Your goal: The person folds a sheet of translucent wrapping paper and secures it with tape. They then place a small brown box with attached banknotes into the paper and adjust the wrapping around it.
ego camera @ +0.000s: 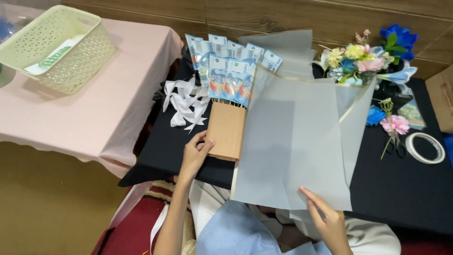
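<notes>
My left hand grips the lower left side of a brown paper base. Several blue banknotes in clear sleeves fan out from its top. My right hand pinches the bottom edge of a large pale grey wrapping sheet with a thin gold border. That sheet lies over the right side of the banknote bouquet. All of this rests on a black cloth-covered table.
White ribbon bows lie left of the bouquet. Artificial flowers, a loose pink flower and a tape roll sit at the right. A pale green basket stands on a pink-covered table at the left.
</notes>
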